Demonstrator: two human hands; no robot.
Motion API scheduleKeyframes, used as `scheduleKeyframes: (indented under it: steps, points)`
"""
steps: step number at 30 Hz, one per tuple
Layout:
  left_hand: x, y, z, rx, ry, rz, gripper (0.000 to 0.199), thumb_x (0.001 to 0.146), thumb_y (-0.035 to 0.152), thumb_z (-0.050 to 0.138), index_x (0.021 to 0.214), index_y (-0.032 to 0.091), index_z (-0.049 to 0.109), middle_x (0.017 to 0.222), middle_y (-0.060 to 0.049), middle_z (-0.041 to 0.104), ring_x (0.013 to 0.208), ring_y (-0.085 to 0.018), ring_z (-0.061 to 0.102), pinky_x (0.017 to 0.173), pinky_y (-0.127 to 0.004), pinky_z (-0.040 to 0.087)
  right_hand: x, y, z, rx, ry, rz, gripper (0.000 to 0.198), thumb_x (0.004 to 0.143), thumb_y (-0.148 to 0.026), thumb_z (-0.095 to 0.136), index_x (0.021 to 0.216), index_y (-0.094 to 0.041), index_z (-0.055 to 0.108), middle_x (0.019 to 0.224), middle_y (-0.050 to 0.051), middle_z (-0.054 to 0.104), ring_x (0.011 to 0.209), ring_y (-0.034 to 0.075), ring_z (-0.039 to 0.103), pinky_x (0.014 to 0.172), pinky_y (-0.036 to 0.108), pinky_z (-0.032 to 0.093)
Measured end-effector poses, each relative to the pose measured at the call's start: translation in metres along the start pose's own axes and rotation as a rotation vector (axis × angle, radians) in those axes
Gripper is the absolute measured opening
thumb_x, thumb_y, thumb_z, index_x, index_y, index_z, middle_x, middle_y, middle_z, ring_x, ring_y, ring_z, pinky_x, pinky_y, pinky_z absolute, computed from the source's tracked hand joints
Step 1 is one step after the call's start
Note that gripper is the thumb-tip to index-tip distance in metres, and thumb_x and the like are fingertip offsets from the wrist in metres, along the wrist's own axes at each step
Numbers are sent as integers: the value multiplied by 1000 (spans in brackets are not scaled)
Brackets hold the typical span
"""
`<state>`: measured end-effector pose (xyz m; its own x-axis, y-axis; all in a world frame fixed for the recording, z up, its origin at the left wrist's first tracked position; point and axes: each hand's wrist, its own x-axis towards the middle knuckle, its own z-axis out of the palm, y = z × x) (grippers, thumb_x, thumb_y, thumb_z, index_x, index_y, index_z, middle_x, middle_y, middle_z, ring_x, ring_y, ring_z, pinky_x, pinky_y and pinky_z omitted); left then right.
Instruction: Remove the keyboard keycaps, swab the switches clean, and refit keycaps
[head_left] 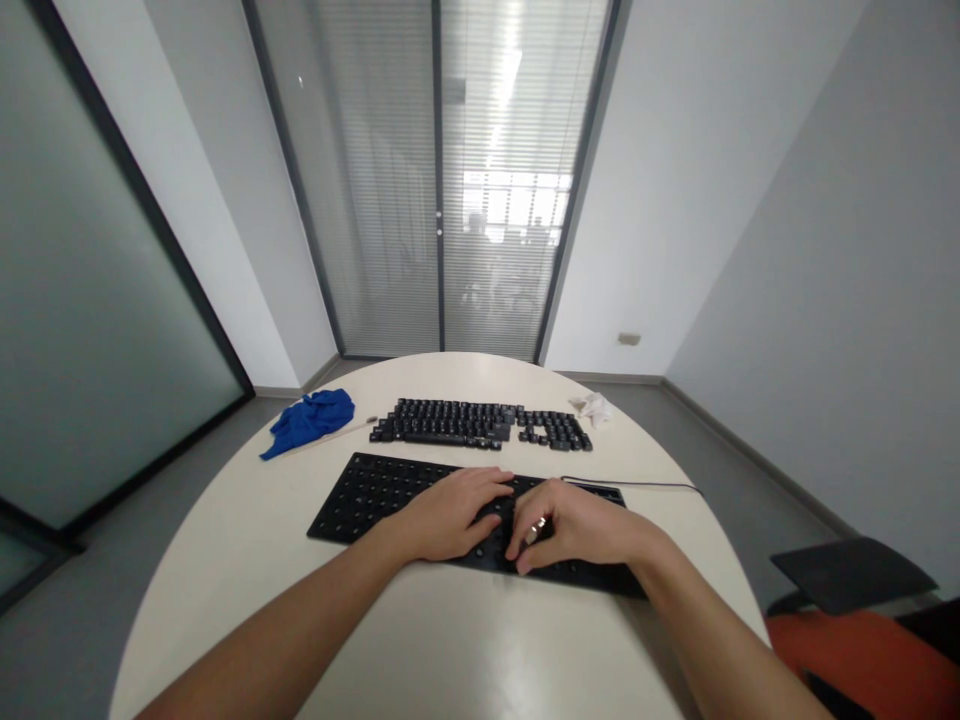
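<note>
Head view: both hands on stripped keyboard base (pixel 375 495) near table's (pixel 225 560) front edge. Left hand (pixel 450 515) flat, fingers loose, steadying; right hand (pixel 577 530) curled, pinching something small, unclear what. Loose keycaps (pixel 480 423) laid out toward far edge; blue cloth (pixel 311 420) far-left. Likely mid-reassembly; next needs precise seating.

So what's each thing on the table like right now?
keyboard base: flat on the table, keycaps off, both hands on it.
loose keycaps: laid out in rows behind the base.
blue cloth: crumpled.
white tissue: scrunched up.
left hand: resting on the base.
right hand: fingers curled, pinching something small.
</note>
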<state>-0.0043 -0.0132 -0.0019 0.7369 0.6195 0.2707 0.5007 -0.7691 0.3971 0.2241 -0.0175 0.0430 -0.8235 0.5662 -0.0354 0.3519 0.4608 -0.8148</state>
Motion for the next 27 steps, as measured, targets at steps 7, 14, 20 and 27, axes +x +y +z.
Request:
scheduleKeyframes:
  steps: [7, 14, 20, 27]
  points:
    - [-1, -1, 0, 14, -5, 17, 42, 95, 24, 54, 137, 19, 54, 151, -11, 48, 140, -25, 43, 119, -44, 33, -4, 2, -8, -3, 14, 137, 27, 82, -41, 73, 95, -18, 79, 83, 4, 77, 75, 19, 69, 69, 25, 51]
    - [1, 0, -2, -17, -16, 27, 45, 93, 22, 56, 138, 20, 53, 150, -11, 49, 139, -26, 44, 118, -46, 34, -2, 13, -9, 70, -4, 134, 27, 83, -42, 72, 91, -17, 75, 81, 4, 75, 70, 17, 66, 62, 24, 47]
    - [2, 2, -3, -2, -28, 24, 45, 94, 21, 56, 139, 20, 53, 150, -11, 48, 140, -26, 44, 119, -44, 33, 0, 21, -11, 138, 28, 168, 28, 79, -42, 76, 90, -16, 73, 73, 2, 72, 60, 13, 58, 53, 22, 38]
    - [-1, 0, -1, -25, -7, 6, 45, 94, 25, 56, 138, 20, 54, 151, -12, 47, 140, -27, 44, 119, -46, 32, -3, 35, -21, 215, 195, 148, 30, 77, -43, 79, 89, -16, 73, 73, 2, 73, 61, 13, 60, 55, 23, 39]
